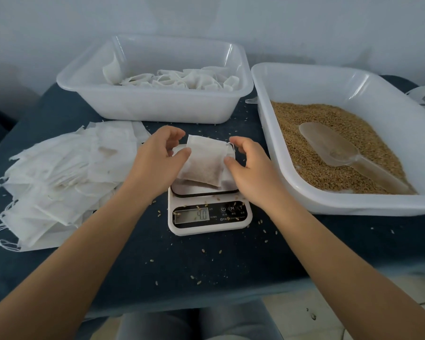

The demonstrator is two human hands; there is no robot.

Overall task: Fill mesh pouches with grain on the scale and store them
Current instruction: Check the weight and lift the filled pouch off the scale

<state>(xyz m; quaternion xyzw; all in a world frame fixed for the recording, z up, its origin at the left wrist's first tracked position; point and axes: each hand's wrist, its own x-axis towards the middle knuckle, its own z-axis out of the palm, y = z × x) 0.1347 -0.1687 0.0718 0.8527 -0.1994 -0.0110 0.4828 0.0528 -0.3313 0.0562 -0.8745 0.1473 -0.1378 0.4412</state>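
Two bare forearms reach in from the near edge of the dark blue counter, which is sprinkled with loose grains. Just ahead of them sits a small white kitchen scale; its display looks like it reads 4.0, though a few stray grains lie on the panel.

Over the scale's plate, both hands meet on one filled pouch, white mesh with a brownish load showing through its lower half. The left hand has its fingers curled, thumb and fingertips pinching the pouch's left edge. The right hand is curled too, thumb against the pouch's right edge and fingertips up by the drawstring at the top corner. The bottom of the pouch rests on or just above the plate; I cannot tell which.

At about nine o'clock from the scale lies a loose, fanned heap of empty pouches, flat and white, their strings trailing off toward the counter's left edge.

At three o'clock stands a big white tub tilted in the view, holding a bed of golden-brown grain. A clear plastic scoop lies on the grain, bowl toward the far side, handle pointing to the tub's near right corner.

Farther back, at twelve o'clock, a second white bin sits close to the pale wall. Inside it are filled pouches spread across the bottom.
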